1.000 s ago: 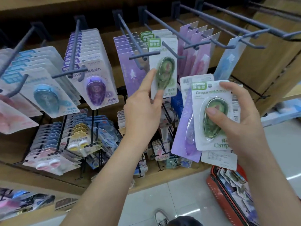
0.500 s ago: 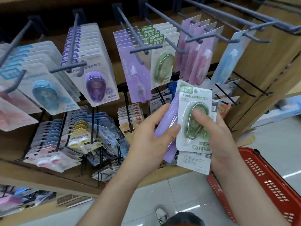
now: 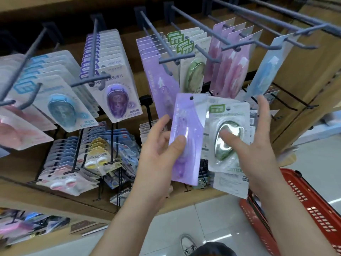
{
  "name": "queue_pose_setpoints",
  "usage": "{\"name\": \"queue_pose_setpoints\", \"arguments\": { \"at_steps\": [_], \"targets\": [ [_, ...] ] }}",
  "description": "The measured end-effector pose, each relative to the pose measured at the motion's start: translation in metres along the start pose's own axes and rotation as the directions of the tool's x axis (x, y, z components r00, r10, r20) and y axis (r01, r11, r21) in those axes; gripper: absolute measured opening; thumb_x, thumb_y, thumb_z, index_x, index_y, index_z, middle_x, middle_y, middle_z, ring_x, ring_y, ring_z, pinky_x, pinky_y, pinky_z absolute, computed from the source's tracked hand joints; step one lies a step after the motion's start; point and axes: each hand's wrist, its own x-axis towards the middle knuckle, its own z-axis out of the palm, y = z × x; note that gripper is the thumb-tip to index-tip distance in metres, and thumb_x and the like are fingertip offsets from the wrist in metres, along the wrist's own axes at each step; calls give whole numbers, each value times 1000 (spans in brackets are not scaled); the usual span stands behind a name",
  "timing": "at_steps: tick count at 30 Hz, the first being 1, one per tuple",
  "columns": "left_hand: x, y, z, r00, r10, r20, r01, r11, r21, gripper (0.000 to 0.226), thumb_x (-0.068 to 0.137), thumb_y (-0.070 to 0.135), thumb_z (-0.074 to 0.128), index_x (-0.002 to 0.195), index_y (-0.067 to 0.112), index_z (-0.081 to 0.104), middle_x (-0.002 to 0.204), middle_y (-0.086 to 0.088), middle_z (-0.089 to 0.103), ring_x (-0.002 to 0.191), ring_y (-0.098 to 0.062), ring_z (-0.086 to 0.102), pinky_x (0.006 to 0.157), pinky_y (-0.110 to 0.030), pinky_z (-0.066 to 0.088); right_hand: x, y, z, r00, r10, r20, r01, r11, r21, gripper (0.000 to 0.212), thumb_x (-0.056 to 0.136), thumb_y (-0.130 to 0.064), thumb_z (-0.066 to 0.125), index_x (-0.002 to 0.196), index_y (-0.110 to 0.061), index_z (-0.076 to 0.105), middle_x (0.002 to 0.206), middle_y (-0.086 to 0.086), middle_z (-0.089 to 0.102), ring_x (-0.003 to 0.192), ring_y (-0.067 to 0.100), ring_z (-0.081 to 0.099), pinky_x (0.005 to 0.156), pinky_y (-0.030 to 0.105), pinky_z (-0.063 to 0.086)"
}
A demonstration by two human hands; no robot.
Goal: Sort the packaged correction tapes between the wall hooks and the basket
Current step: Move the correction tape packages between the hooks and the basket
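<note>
Since half a second ago the purple pack has come out from behind the green one, and now it stands alone in my left hand, at the middle of the frame. This hand pinches it, with the thumb on the front over the clear blister and the fingers behind the card. The pack is upright, slightly tilted, with its hang hole at the top. Just right of it, my right hand holds the green pack, with the thumb pressed on its oval blister and the fingers behind, their tips showing above the upper right corner of the card. At least one white card is behind the green pack in the same grip; how many there are I cannot tell. The two front packs are side by side and their edges overlap a little. Above them the grey wall hooks carry hanging rows: long purple packs, green packs and pink packs, then one pale blue pack further right. The red basket is on the floor at the lower right of the frame, under my right forearm.
</note>
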Motion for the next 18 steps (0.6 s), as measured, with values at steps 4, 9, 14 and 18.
{"name": "queue_pose_setpoints", "arguments": {
  "at_steps": [4, 9, 14, 18],
  "targets": [
    [-4, -1, 10, 997, -9, 80, 18, 994, -105, 40, 90, 12, 62, 130, 16, 58, 120, -4, 70, 108, -18, 67, 89, -28, 55, 0, -2, 9, 982, -101, 162, 107, 994, -31, 79, 90, -12, 70, 141, -55, 28, 127, -55, 39, 124, -20, 42, 97, 5, 39],
    [-9, -6, 13, 997, 77, 9, -76, 994, -82, 42, 87, 19, 59, 128, 15, 53, 122, -4, 67, 105, -14, 65, 88, -29, 53, -3, -7, 17, 946, -117, 301, 120, 993, 8, 36, 88, -30, 70, 121, -38, 61, 123, -21, 65, 117, -2, 58, 94, 12, 44],
    [-11, 1, 9, 984, 176, -5, -173, 965, -199, 35, 85, 10, 58, 120, 14, 54, 106, 2, 71, 95, -11, 66, 81, -25, 54, -2, -12, 23, 903, -84, 422, 101, 995, -18, 21, 88, -28, 65, 107, -34, 72, 113, -13, 72, 111, 5, 65, 94, 19, 48],
    [-11, 9, 3, 968, 249, -33, -251, 954, -162, 34, 83, 9, 61, 116, 15, 54, 104, 0, 71, 92, -13, 66, 79, -25, 53, 1, -19, 30, 901, -103, 422, 124, 992, -22, 24, 89, -34, 65, 112, -34, 72, 118, -10, 71, 115, 9, 63, 101, 31, 47]
  ]
}}
